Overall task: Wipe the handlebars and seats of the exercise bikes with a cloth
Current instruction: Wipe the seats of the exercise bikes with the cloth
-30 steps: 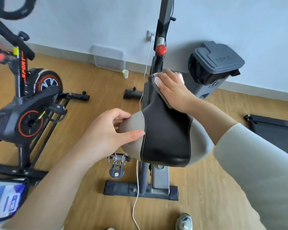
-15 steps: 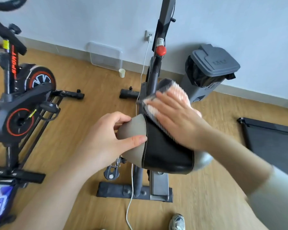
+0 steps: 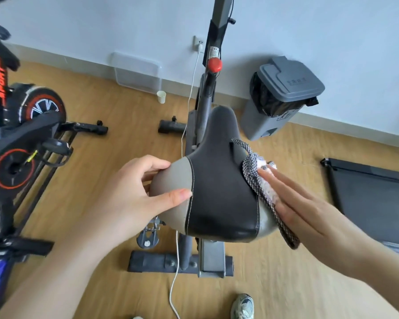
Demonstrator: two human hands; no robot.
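Note:
A black and grey bike seat (image 3: 219, 180) stands in the middle of the view on a grey exercise bike (image 3: 209, 95). My left hand (image 3: 134, 194) grips the seat's grey left side, thumb on top and fingers curled under the edge. My right hand (image 3: 300, 203) lies flat with straight fingers and presses a checked black-and-white cloth (image 3: 263, 187) against the seat's right side. The cloth hangs down over the right edge. The bike's handlebars are out of view above.
A second black and red exercise bike (image 3: 21, 139) stands to the left. A grey lidded bin (image 3: 283, 95) sits by the wall, a black treadmill (image 3: 373, 189) at the right. A white cable (image 3: 175, 272), a paper cup (image 3: 161, 97) and my shoe (image 3: 242, 306) are on the wooden floor.
My right hand slid the cloth from the seat's nose back along the top and down onto the right side. My left hand kept its hold on the left side.

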